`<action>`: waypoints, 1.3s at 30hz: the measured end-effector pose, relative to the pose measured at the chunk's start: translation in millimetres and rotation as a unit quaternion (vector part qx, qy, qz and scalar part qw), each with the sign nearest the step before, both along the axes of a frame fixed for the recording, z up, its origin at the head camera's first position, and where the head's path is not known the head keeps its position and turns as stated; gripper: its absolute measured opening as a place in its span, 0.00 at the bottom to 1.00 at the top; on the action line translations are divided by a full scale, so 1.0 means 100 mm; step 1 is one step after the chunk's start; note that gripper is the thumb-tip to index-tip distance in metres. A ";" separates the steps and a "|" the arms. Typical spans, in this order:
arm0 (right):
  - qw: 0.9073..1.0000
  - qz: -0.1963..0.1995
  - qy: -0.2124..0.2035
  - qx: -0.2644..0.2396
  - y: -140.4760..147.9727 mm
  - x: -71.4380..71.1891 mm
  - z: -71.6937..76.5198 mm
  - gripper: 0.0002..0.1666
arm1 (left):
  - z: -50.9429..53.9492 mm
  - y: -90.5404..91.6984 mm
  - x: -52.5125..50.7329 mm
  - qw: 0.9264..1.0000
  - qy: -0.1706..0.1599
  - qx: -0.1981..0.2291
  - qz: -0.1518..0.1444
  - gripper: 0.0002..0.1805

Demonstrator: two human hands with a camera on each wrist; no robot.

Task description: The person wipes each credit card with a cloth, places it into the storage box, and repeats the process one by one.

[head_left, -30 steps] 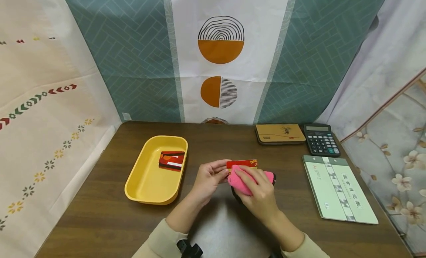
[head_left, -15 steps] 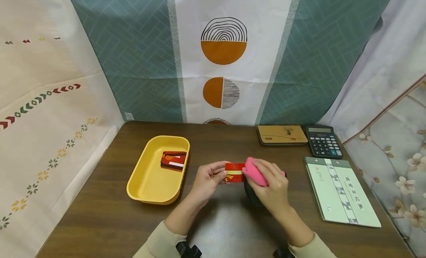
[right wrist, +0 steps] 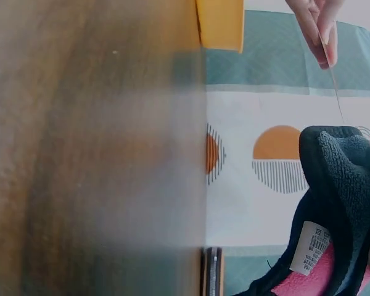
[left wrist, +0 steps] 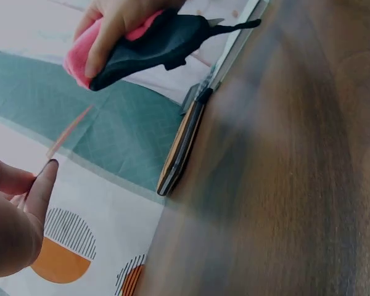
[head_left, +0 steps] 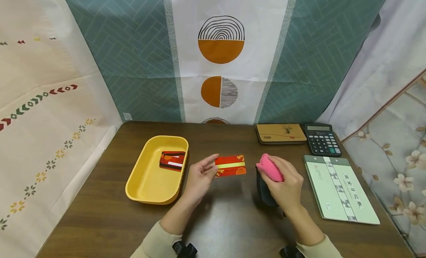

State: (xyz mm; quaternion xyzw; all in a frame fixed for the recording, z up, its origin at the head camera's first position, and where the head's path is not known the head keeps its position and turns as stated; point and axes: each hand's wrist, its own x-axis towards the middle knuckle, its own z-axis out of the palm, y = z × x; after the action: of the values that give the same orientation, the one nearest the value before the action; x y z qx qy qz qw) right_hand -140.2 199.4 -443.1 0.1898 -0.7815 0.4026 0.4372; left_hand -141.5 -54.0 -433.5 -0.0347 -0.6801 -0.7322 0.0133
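A red card (head_left: 231, 165) with a yellow stripe is pinched by its left edge between the thumb and fingers of my left hand (head_left: 199, 178). Seen from the left wrist, the card (left wrist: 68, 132) is nearly edge-on. My right hand (head_left: 287, 182) grips a bunched pink and dark grey cloth (head_left: 270, 168), a little to the right of the card and apart from it. In the right wrist view the dark side of the cloth (right wrist: 342, 179) hangs down, with a white label (right wrist: 310, 246) on it. Several red and black cards (head_left: 172, 160) lie in the yellow tray (head_left: 146, 193) at the left.
A tan case or book (head_left: 281, 134) lies at the back right, beside a black calculator (head_left: 322, 139). In front of them is a pale green notebook (head_left: 339, 191). A patterned cloth hanging (head_left: 221, 102) stands behind the brown table (head_left: 226, 228).
The cloth was over the card a second ago. My right hand has drawn it off to the right, and the card's face now shows. My left hand has shifted slightly up and left.
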 end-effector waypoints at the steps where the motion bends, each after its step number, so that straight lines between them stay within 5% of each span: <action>1: 1.000 -0.002 -0.002 -0.001 0.00 0.00 0.01 0.28 | 0.00 -0.01 0.00 1.000 0.001 -0.004 0.001 0.21; 9: 1.000 0.002 -0.007 -0.013 0.01 -0.01 0.04 0.30 | -0.03 -0.03 0.00 1.000 -0.012 0.001 -0.017 0.15; 17: 1.000 0.006 -0.014 -0.019 0.01 -0.01 0.02 0.31 | -0.07 -0.05 -0.02 0.999 0.021 0.008 -0.026 0.14; 27: 0.999 0.030 0.000 -0.020 -0.02 -0.03 0.01 0.33 | -0.13 -0.04 -0.06 0.996 -0.059 0.054 0.030 0.15; 39: 0.993 0.091 -0.073 0.002 -0.20 -0.01 0.07 0.31 | -0.10 0.10 0.02 0.992 -0.068 0.101 -0.033 0.19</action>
State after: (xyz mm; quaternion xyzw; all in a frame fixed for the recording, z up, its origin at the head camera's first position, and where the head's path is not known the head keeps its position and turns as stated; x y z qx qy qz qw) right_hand -141.4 179.8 -436.0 0.2313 -0.7916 0.4522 0.3397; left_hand -139.7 -44.2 -443.5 -0.0058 -0.6007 -0.7976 -0.0536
